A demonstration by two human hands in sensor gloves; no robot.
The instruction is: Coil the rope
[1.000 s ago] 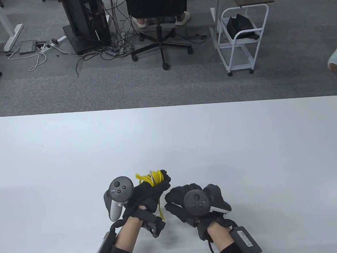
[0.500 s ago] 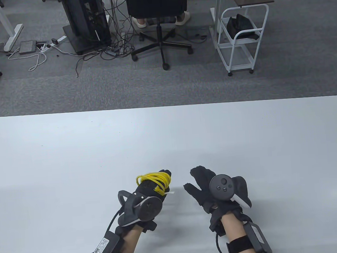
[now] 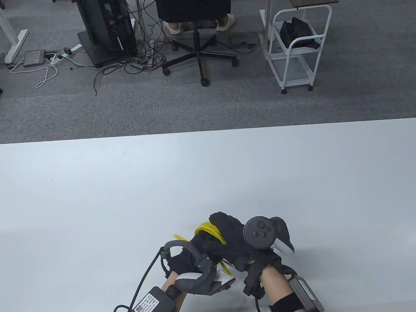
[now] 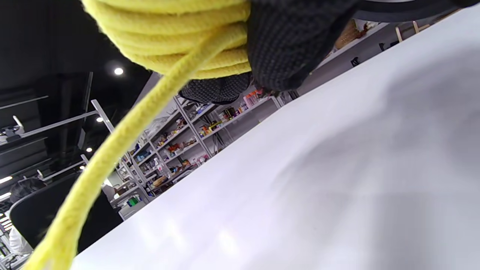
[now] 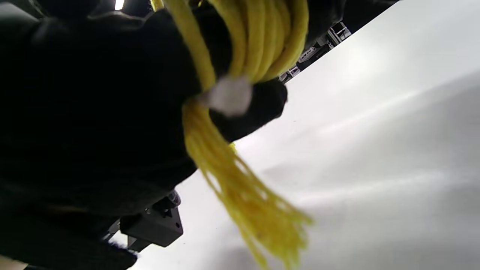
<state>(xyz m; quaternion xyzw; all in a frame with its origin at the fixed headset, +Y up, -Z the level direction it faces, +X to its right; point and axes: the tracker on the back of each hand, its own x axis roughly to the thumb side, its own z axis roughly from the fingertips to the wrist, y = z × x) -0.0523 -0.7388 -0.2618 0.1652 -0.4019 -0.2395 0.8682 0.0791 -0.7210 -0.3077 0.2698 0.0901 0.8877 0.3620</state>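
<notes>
The yellow rope (image 3: 210,231) is wound in a coil around the fingers of my left hand (image 3: 195,249), above the white table (image 3: 89,192) near its front edge. My right hand (image 3: 229,238) lies over the left hand and covers most of the coil. In the left wrist view the coil (image 4: 176,33) sits at the top with one strand running down to the lower left. In the right wrist view the rope loops (image 5: 262,37) wrap dark fingers, and a frayed end (image 5: 258,210) with a white tape band (image 5: 229,95) hangs down. Whether the right fingers grip the rope is hidden.
The table's far edge (image 3: 206,132) runs across the middle of the table view. Beyond it on the carpet stand an office chair (image 3: 196,25), a white cart (image 3: 298,46) and a computer tower (image 3: 104,24) with cables.
My right hand moved left from beside the coil and now lies over my left hand and the rope. My left hand turned over and drew back toward the front edge.
</notes>
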